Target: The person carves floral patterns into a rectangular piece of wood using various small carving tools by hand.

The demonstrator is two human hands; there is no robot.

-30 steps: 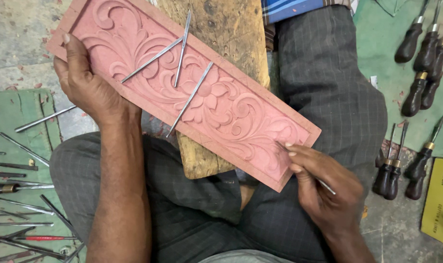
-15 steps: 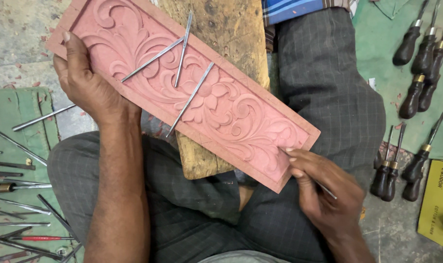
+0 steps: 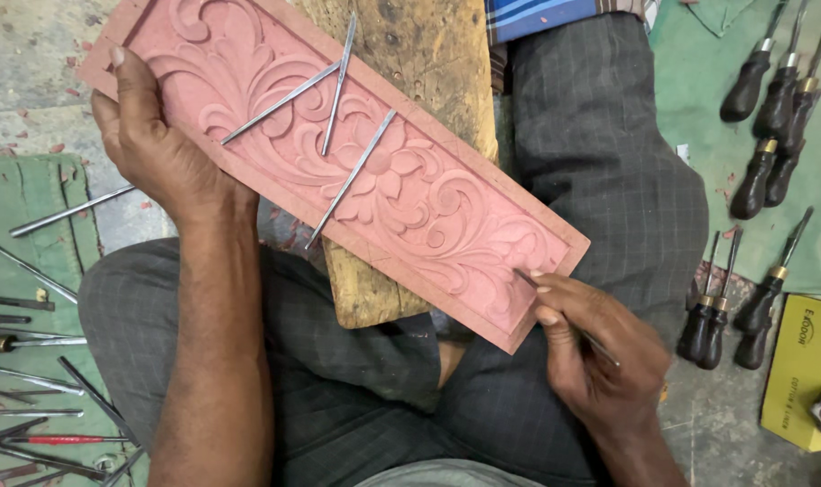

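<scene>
Three thin metal rods (image 3: 338,135) lie loose across the face of a long reddish carved panel (image 3: 447,216), which rests slantwise on a worn wooden block (image 3: 428,54) over the person's lap. The left hand (image 3: 158,153) grips the panel's upper left edge, fingers folded over the rim and thumb on top, steadying it. The right hand (image 3: 600,347) is at the lower right corner, its fingers pinched together around a slim carving tool (image 3: 528,281) whose tip touches the scrollwork just inside the border.

Judging by the surface, the carving looks well advanced: leaves, a central flower and curling scrolls stand in relief along the whole length, and the raised frame is cut all round. What seems left is fine detail and cleaning up, at least in the corner being worked now.

To the left, more metal rods (image 3: 32,361) lie on a green cloth (image 3: 32,194); to the right, dark-handled chisels (image 3: 771,99) lie on another green cloth, with a yellow box (image 3: 803,370) near them.
</scene>
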